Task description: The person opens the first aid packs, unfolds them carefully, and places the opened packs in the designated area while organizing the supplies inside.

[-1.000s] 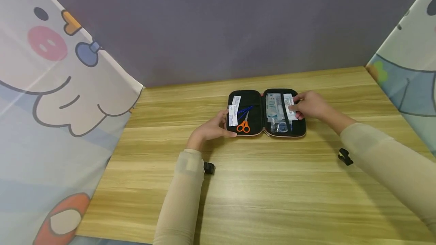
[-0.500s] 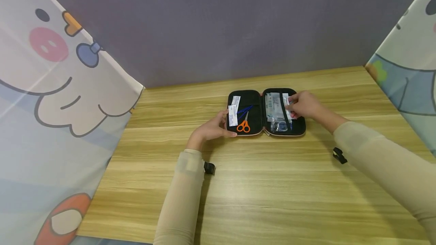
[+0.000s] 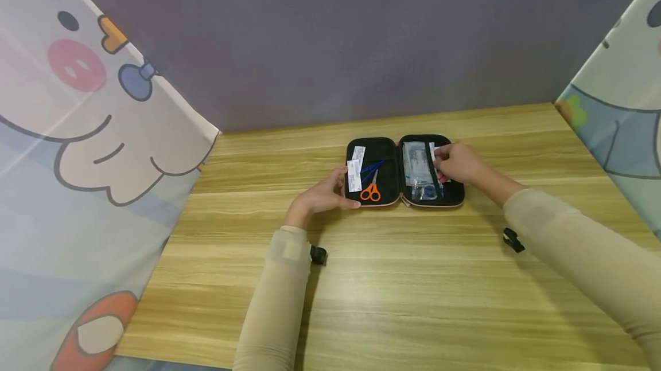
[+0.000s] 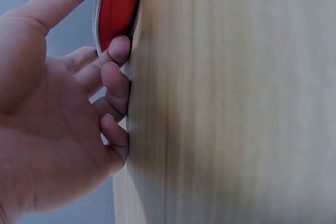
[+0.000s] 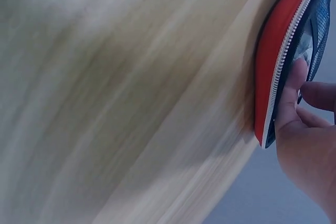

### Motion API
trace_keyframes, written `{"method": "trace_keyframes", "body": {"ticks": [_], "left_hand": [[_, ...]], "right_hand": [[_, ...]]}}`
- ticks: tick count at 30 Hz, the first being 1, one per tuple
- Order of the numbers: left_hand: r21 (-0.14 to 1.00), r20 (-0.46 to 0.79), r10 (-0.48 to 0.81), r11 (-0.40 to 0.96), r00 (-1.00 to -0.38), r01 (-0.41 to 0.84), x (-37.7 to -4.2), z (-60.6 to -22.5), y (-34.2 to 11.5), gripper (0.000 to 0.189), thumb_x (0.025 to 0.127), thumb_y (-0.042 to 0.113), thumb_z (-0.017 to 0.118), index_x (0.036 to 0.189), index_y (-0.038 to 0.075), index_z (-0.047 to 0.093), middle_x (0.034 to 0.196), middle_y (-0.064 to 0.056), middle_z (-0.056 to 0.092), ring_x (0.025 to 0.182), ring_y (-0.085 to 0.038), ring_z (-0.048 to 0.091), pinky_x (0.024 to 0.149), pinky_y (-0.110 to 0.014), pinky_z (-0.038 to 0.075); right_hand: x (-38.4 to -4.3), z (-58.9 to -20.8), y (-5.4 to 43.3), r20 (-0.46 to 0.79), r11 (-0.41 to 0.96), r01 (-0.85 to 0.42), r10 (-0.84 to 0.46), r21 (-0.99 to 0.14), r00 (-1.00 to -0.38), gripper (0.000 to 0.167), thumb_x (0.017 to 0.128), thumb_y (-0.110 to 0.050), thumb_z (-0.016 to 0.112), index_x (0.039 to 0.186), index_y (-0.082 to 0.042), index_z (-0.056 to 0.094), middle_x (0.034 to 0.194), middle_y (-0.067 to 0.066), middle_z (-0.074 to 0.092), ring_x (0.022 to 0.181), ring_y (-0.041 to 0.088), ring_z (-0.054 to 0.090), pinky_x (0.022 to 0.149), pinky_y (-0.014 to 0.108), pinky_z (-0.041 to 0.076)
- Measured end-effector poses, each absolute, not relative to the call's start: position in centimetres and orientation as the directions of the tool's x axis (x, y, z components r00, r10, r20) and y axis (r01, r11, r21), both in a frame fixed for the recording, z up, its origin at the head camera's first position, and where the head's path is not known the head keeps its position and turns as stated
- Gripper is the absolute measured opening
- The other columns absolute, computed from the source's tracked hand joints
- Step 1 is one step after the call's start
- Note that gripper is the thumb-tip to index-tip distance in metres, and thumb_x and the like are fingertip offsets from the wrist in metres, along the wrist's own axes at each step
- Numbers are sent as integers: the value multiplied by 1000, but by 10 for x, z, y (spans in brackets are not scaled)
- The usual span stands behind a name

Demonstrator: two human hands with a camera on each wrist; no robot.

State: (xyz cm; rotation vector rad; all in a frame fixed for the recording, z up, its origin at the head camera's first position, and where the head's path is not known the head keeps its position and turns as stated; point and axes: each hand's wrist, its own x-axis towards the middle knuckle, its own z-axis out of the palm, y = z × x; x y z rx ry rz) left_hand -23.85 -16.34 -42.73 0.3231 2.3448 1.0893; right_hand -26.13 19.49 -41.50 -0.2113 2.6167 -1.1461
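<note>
A black-lined zippered case (image 3: 387,187) lies unfolded on the table, its red outer shell showing in both wrist views. My left hand (image 3: 325,192) holds the case's left end, thumb at the front corner and fingers along the side. My right hand (image 3: 461,163) reaches over the right half, pinching a white packet (image 3: 432,147) beside the black elastic strap (image 3: 431,163); the fingers partly hide it. Clear-wrapped packets (image 3: 415,159) lie under the strap, with a small clear bag (image 3: 424,192) below them. The left half carries orange-handled scissors (image 3: 370,192), blue tweezers (image 3: 372,169) and white paper packets (image 3: 354,176).
The wood-grain table (image 3: 392,285) stretches out in front of the case. Behind stands a grey-purple panel (image 3: 351,44). Cartoon-printed cloth (image 3: 67,147) hangs at the left, with more at the right. A black wrist mount (image 3: 318,254) sticks out from the left sleeve.
The right hand has shifted left toward the strap, taking the white packet closer to the clear-wrapped ones. The left hand keeps its place on the case.
</note>
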Motion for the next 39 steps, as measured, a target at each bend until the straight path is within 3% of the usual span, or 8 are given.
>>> {"method": "trace_keyframes", "body": {"ticks": [8, 24, 31, 35, 39], "left_hand": [[760, -363, 418, 649, -833, -6, -237, -427, -164, 113, 87, 35, 89, 171, 23, 13, 124, -9, 56, 112, -24, 52, 108, -44, 41], [765, -352, 422, 644, -835, 3, -238, -429, -163, 114, 87, 33, 89, 171, 24, 14, 124, -9, 56, 112, -24, 51, 108, -42, 41], [769, -355, 421, 639, -835, -5, -237, -429, -162, 114, 87, 33, 90, 171, 24, 14, 125, -9, 55, 114, -25, 51, 109, -43, 40], [768, -356, 416, 640, -837, -8, -237, -430, -163, 113, 87, 33, 90, 171, 24, 14, 124, -8, 54, 114, -24, 51, 108, -43, 39], [771, -348, 415, 637, -841, -5, -238, -431, -164, 113, 87, 32, 90, 171, 23, 15, 122, -8, 55, 113, -25, 51, 108, -43, 40]], "right_hand": [[-262, -416, 192, -157, 632, -16, -218, -775, -963, 48, 99, 1, 50, 141, 25, 49, 103, 27, 68, 60, 6, 66, 60, 24, 60], [-264, -416, 196, -184, 648, -7, -226, -762, -957, 45, 100, 0, 52, 139, 22, 51, 106, 26, 66, 68, 10, 66, 63, 26, 59], [-269, -403, 197, -135, 701, -38, -190, -712, -973, 44, 98, -5, 55, 135, 20, 58, 104, 25, 69, 70, 7, 66, 62, 22, 51], [-273, -389, 190, -116, 714, -45, -174, -698, -978, 43, 100, -10, 58, 135, 14, 61, 104, 21, 70, 78, 19, 70, 65, 25, 48], [-276, -378, 177, -123, 711, -68, -214, -699, -969, 44, 102, -12, 60, 140, 10, 60, 116, 23, 68, 97, 34, 70, 71, 27, 49]]}}
